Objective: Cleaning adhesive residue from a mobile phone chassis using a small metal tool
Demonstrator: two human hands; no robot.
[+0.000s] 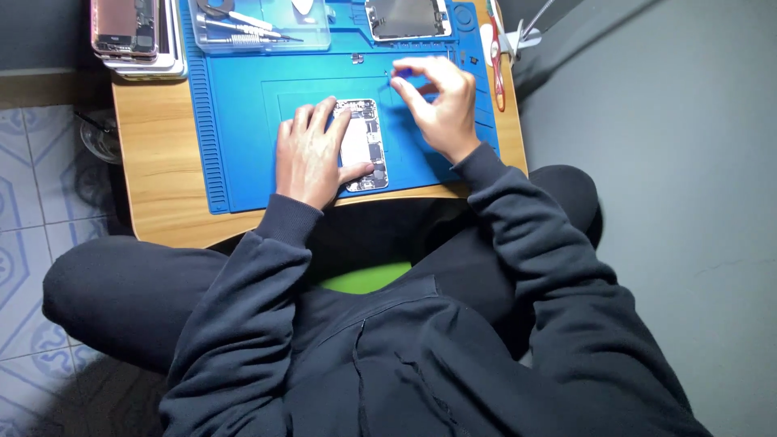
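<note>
Far left: pale blue patterned floor tiles (24, 162), w/ a glass dish (99, 139) half hidden under the edge of the wooden tabletop (158, 174). On the tabletop's back-left corner, a stack of phone bodies (133, 36). Next right, a blue ribbed work mat (243, 121) covers most of the wood; at its back edge sits a clear tray (259, 28) w/ metal tools in it, and further right a dark phone screen panel (407, 18). Mid-mat lies the opened phone (362, 144), back up, innards showing, long side running away from the person. Left hand (312, 154) lies flat on the phone's left half, fingers spread over it, thumb across its near corner: pressing it down, not a closed grip. Right hand (437, 101) hovers just beyond the phone's far right corner, apart from it; thumb and forefinger pinched on a small blue-handled tool (402, 73), tip too small to make out. Right of that, a red-handled tool (496, 69) at the mat's edge, near a white clamp (511, 40). Far right: plain grey floor (672, 162). Person sits cross-legged, dark sleeves, green cushion (364, 277) below.
</note>
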